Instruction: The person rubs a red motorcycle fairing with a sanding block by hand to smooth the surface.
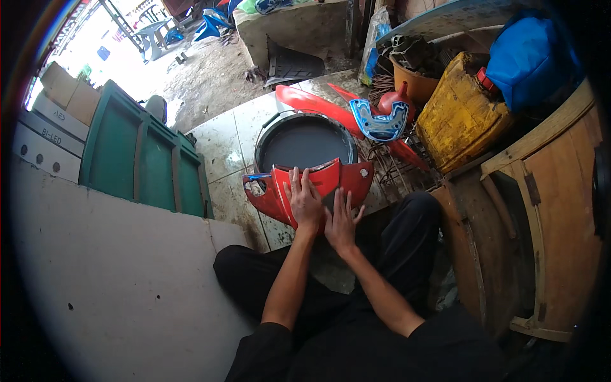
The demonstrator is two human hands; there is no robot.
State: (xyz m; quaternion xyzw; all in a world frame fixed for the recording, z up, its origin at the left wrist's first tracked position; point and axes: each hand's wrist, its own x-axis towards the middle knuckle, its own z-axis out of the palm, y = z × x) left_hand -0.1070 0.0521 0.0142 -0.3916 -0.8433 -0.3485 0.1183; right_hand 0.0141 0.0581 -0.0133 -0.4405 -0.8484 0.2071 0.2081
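A glossy red motorcycle fairing panel with a cutout at each side end rests against the near rim of a round black basin of dark water. My left hand lies on the panel's middle, fingers stretched out, holding nothing visible. Just to its right, my right hand has its fingers extended over the panel. A small dark grey piece like sandpaper shows at the right fingers, partly covered by them; how firmly it is held cannot be seen.
Beyond the basin lie a red fender-like panel and a blue-and-silver part. A stained yellow jerrycan and a blue bag stand right. A green frame and white wall bound the left; wooden furniture the right.
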